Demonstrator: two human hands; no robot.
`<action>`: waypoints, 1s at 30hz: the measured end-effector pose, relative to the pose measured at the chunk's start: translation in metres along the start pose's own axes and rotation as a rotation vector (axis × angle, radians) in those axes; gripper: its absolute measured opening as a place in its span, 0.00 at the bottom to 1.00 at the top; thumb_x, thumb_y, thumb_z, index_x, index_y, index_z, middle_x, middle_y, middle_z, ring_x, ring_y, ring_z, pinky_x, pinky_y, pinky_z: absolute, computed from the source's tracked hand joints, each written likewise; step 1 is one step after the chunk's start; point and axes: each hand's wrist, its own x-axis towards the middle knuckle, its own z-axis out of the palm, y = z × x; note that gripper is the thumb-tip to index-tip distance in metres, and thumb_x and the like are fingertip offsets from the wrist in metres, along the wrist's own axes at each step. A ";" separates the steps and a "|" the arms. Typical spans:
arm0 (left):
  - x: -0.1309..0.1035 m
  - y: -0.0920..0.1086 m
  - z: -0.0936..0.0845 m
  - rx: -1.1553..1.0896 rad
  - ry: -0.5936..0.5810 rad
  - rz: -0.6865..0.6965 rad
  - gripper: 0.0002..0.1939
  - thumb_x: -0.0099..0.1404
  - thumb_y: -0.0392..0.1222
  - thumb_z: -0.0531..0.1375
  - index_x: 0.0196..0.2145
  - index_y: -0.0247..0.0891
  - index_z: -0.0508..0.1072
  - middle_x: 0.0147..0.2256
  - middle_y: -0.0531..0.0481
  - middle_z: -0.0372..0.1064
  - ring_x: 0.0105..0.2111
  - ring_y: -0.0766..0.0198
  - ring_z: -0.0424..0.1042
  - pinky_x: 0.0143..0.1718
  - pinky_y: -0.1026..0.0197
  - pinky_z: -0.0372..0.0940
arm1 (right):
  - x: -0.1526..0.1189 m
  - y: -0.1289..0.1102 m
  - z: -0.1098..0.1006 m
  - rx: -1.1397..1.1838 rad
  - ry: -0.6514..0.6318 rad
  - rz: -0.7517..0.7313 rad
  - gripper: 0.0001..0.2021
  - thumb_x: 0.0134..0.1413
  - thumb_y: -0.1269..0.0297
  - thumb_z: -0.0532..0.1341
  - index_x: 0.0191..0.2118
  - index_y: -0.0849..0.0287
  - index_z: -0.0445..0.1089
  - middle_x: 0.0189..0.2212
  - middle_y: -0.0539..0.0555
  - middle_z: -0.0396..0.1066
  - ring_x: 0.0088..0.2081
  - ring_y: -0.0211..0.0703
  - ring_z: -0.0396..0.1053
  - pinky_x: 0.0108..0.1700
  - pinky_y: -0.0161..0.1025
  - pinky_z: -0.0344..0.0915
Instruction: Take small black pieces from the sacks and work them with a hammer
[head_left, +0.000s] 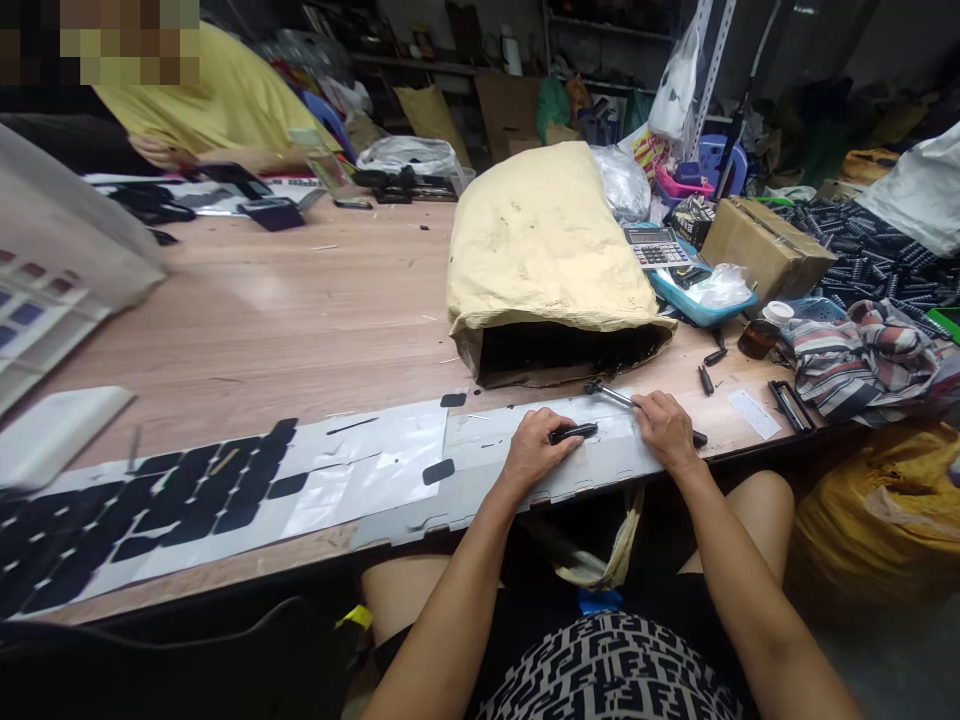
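My left hand [537, 448] is closed around a short black cylindrical part [574, 433], low over the grey cardboard sheet at the table's front edge. To its right, my right hand [666, 428] grips the near end of a thin silver rod-like tool [616, 397]. The tool's dark head points left and away, close to the open mouth of a large yellow sack [551, 240]. Another black piece [699, 439] shows just beside my right hand. Left of my hands, a dark rounded patch [439, 471] lies on the cardboard [480, 440].
Rows of black flat pieces [187, 490] cover white sheets on the left. At right are a blue basket [701, 300] with a calculator [651, 247], a cardboard box [765, 250], a brown bottle [761, 335] and striped cloth [847, 355]. A person in yellow sits across the table.
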 end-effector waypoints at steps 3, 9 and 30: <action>0.001 0.001 0.001 -0.011 -0.007 -0.026 0.08 0.60 0.44 0.67 0.38 0.42 0.79 0.34 0.50 0.72 0.41 0.56 0.67 0.44 0.55 0.63 | -0.009 0.002 -0.011 0.173 0.034 -0.014 0.12 0.66 0.66 0.56 0.48 0.53 0.76 0.39 0.54 0.75 0.43 0.45 0.71 0.45 0.39 0.66; 0.003 0.002 0.001 -0.029 -0.015 -0.072 0.08 0.60 0.44 0.68 0.38 0.42 0.80 0.34 0.50 0.72 0.41 0.56 0.67 0.43 0.55 0.62 | -0.030 -0.003 -0.034 0.480 0.014 -0.079 0.11 0.65 0.65 0.57 0.47 0.54 0.76 0.38 0.53 0.77 0.41 0.43 0.74 0.45 0.39 0.70; 0.004 0.003 0.002 -0.029 -0.007 -0.080 0.07 0.58 0.42 0.69 0.36 0.43 0.78 0.35 0.51 0.73 0.41 0.56 0.67 0.43 0.55 0.62 | -0.015 -0.010 -0.020 0.423 0.011 -0.094 0.11 0.64 0.66 0.59 0.45 0.53 0.77 0.38 0.52 0.77 0.42 0.43 0.74 0.46 0.39 0.70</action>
